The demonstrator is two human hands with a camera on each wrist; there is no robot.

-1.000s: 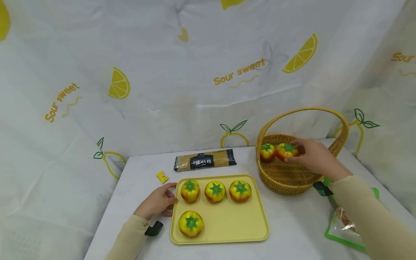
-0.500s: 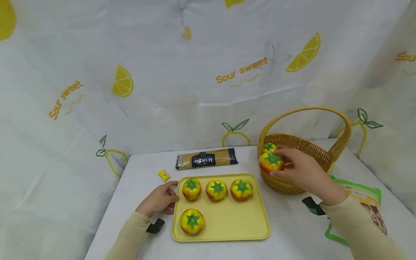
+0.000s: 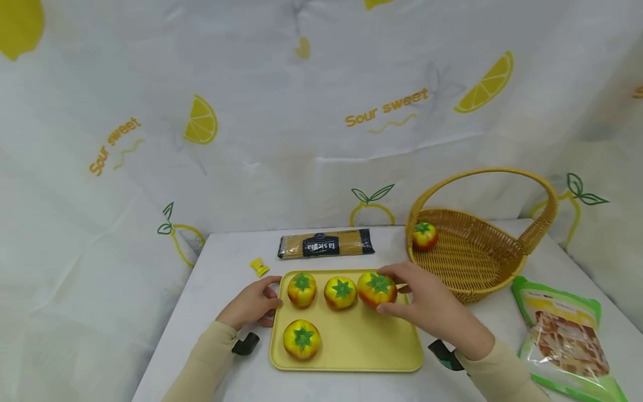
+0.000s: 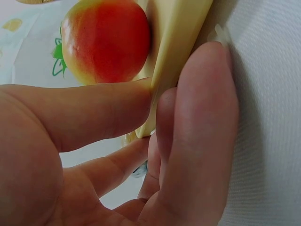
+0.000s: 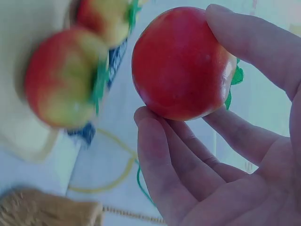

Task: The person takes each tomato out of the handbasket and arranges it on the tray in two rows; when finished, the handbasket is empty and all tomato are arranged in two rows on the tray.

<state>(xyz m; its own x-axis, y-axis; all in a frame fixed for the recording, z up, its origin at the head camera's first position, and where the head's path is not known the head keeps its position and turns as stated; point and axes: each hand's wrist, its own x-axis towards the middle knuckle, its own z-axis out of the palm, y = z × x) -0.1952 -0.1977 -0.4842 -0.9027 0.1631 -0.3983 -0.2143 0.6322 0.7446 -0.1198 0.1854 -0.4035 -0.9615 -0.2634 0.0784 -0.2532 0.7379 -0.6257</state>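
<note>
My right hand [image 3: 432, 304] holds a red and yellow tomato [image 3: 377, 288] with a green star-shaped top, over the upper right of a yellow tray [image 3: 361, 343]. In the right wrist view, thumb and fingers grip this tomato from opposite sides. It covers the tray's upper right tomato in the head view. Two more tomatoes stand in the upper row, at the left [image 3: 302, 290] and middle [image 3: 341, 293]; another tomato [image 3: 302, 339] sits lower left. My left hand [image 3: 251, 302] pinches the tray's left rim [image 4: 164, 61], thumb on top and fingers outside, partly hidden.
A wicker basket [image 3: 459, 265] with a tall handle stands at the right, one tomato [image 3: 425, 236] inside. Before it lies a green-edged food bag [image 3: 567, 340]. A pasta packet [image 3: 325, 244] and a small yellow wrapped sweet [image 3: 259, 266] lie behind the tray.
My right hand has lifted one tomato out of the basket and carried it left to above the tray. The left hand stays at the tray's rim. The head view has shifted slightly.
</note>
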